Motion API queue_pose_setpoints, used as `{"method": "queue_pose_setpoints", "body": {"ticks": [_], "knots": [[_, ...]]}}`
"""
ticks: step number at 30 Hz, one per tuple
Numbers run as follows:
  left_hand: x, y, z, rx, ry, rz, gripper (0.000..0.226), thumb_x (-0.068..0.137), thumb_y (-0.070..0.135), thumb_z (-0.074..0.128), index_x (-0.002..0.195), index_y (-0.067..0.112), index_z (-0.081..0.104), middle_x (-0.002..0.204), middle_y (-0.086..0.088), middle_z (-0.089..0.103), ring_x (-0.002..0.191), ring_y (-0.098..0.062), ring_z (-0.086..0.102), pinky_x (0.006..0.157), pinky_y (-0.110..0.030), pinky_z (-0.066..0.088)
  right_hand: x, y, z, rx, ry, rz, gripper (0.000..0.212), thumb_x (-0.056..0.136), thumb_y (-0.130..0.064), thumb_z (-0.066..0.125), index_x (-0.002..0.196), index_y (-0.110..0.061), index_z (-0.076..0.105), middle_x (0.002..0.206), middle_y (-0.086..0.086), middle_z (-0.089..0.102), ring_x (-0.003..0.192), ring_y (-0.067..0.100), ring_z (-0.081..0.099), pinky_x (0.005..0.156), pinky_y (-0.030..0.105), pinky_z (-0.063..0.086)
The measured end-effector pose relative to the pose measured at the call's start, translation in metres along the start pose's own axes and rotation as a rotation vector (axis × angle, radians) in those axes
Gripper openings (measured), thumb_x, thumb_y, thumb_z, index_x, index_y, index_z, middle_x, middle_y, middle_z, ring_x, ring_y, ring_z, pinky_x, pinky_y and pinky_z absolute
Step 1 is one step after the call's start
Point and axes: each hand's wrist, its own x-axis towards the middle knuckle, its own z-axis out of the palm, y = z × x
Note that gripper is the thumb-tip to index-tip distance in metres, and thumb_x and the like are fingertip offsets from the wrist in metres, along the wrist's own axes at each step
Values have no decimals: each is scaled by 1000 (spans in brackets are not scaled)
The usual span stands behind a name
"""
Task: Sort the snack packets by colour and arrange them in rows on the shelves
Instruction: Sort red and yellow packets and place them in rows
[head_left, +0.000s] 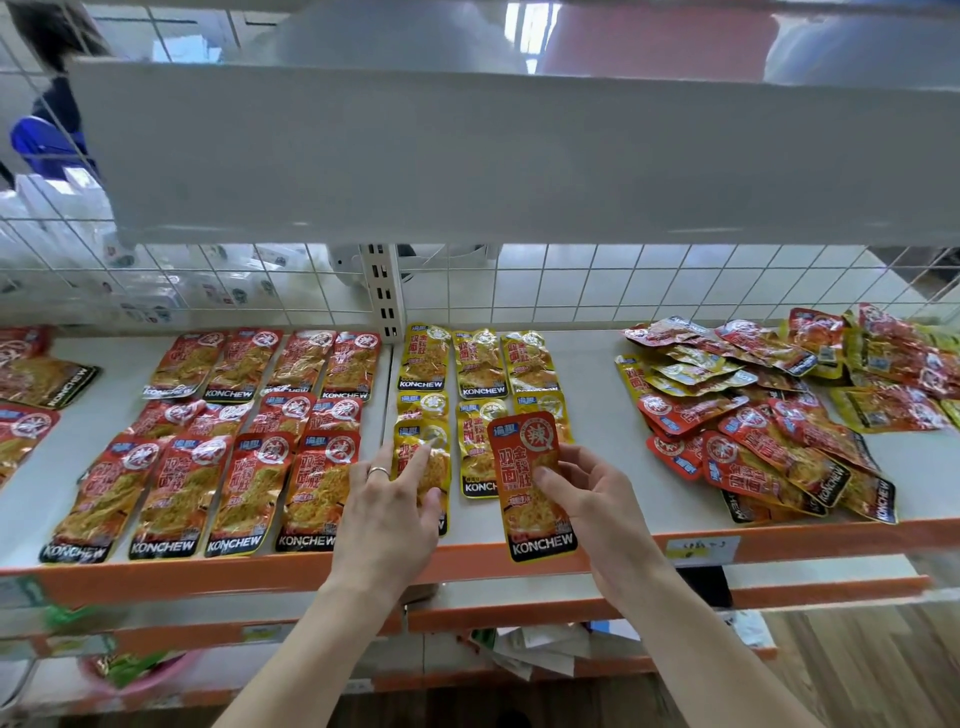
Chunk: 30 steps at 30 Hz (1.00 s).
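My right hand (587, 499) holds a red snack packet (530, 483) upright above the shelf's front edge, thumb across its face. My left hand (395, 499) grips the front yellow packet (423, 452) of the left yellow column, index finger stretched over it. Red packets (208, 441) lie in neat rows on the left of the white shelf (597, 415). Yellow packets (478, 369) lie in rows at the middle. A mixed heap of red and yellow packets (769, 410) covers the right of the shelf.
A white upper shelf (519, 156) overhangs the work area. A wire grid back panel (623, 286) and a slotted upright (384, 291) stand behind the rows. The shelf has an orange front lip (260, 566). Lower shelves hold other goods. More red packets (26, 384) lie at the far left.
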Motion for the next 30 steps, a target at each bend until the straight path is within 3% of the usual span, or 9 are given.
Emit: {"method": "queue_pose_setpoints", "body": {"ticks": [9, 15, 18, 22, 30], "knots": [[-13, 9, 4, -36, 79, -59, 60, 100, 40, 51, 154, 19, 35, 158, -11, 34, 142, -27, 24, 115, -40, 31, 5, -1, -6, 3, -46, 11, 20, 93, -7, 64, 111, -14, 65, 99, 4, 75, 91, 19, 73, 71, 30, 58], [-23, 7, -2, -31, 196, -4, 50, 95, 34, 60, 141, 16, 53, 142, -8, 53, 133, -25, 42, 104, -39, 43, 12, 1, -4, 28, -102, 30, 20, 91, -6, 66, 110, -11, 64, 94, 3, 76, 87, 18, 74, 67, 29, 58], [-29, 3, -6, -19, 246, 42, 49, 93, 31, 64, 138, 12, 56, 137, -9, 58, 129, -26, 48, 103, -35, 42, 13, 5, 4, 23, -132, 25, 21, 90, -7, 68, 110, -10, 64, 94, 3, 76, 89, 19, 74, 71, 32, 59], [-35, -6, -20, -23, 284, 75, 52, 96, 41, 53, 140, 12, 53, 138, -6, 57, 129, -24, 50, 105, -32, 39, 11, 3, 21, 12, -151, -3, 19, 89, -8, 69, 107, -10, 64, 94, 3, 76, 95, 22, 72, 85, 41, 59], [-47, -53, -64, -15, 368, 95, 62, 92, 50, 39, 141, 14, 52, 141, -5, 55, 130, -23, 49, 106, -34, 37, -3, -5, 78, -13, -196, -45, 18, 90, -2, 66, 107, -7, 63, 97, 10, 75, 90, 22, 73, 69, 27, 58]]}}
